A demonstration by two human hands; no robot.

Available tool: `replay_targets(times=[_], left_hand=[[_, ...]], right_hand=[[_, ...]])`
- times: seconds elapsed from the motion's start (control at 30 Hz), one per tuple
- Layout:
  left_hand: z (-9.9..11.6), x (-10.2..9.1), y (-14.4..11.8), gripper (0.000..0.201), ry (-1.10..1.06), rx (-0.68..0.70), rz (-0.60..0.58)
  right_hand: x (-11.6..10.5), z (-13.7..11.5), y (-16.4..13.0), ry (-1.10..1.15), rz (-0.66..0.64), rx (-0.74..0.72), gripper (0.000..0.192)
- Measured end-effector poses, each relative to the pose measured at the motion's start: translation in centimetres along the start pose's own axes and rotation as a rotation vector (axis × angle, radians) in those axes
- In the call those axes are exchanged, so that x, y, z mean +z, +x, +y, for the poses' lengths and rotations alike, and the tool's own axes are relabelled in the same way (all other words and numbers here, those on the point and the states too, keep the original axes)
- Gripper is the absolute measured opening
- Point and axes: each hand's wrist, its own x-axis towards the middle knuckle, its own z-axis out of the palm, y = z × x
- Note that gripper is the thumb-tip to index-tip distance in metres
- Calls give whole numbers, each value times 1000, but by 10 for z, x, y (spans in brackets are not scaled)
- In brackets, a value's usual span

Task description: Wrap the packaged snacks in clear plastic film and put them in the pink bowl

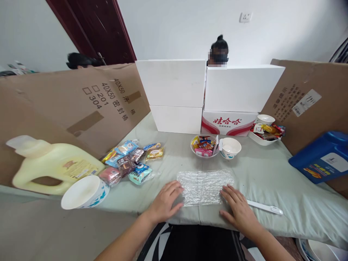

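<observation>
Seems to be a sheet of clear bubble wrap (206,186), lying flat on the pale green cloth (174,156) near the table's front edge, between the two hands. Should weigh next to nothing and bend at the slightest push, too limp to hold a shape unsupported. Likely feels slick and cushiony, with enough bumps to give fingertips some bite; might crackle, crease or burst a few bubbles under a hard pinch, but hardly breakable otherwise. Best taken by both short edges together, thumbs below and fingers above, with light tension against sagging in the middle. Has the left hand (167,201) at the left edge, fingertips meeting the border, and the right hand (239,206) at the right edge, fingers reaching over the plastic. Not grasped by either: met only by loose, extended fingers, with a pressure impossible to tell. Has for neighbour, just right of the right hand and partly hidden by it, a slim white implement (268,207). Faces, farther across the cloth, a clear bowl (196,155) of wrapped sweets and, just beside that, a white bowl patterned in blue (231,146). Lies well apart from the snack packets (126,165) and yellow jug (62,156) at left, and from the blue bottle (323,156) at right. Is closed off at the back by stacked white boxes (174,83).
</observation>
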Motion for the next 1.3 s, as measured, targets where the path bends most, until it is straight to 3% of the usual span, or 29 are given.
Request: replay_targets(times=[0.13,0.27,0.4,0.47,0.53,0.67,0.83,1.0,1.13,1.3], left_hand=[[15,0,-5,31,-90,80,-56],[8,0,-11,30,-119,80,-25],[7,-1,-11,24,-168,18,58],[8,1,-7,22,-168,-49,106],[8,6,1,22,-135,-147,135],[8,17,23,21,0,-372,135],[9,29,44,23,247,-516,13],[11,37,51,23,314,-537,-13],[10,32,52,21,329,-520,-12],[24,20,55,22,331,-409,234]], right_hand=[[-4,-5,-17,42,14,10,34],[-8,-5,-27,78,18,-14,35],[-18,-6,-29,151,12,10,17],[-22,-5,-26,226,-9,31,19],[-24,-2,-21,320,-30,99,23],[-16,11,-3,420,-14,372,31],[1,14,19,206,20,586,32],[7,5,30,-111,7,563,29],[6,7,32,-239,-20,506,28],[-4,2,35,-265,256,311,28]])
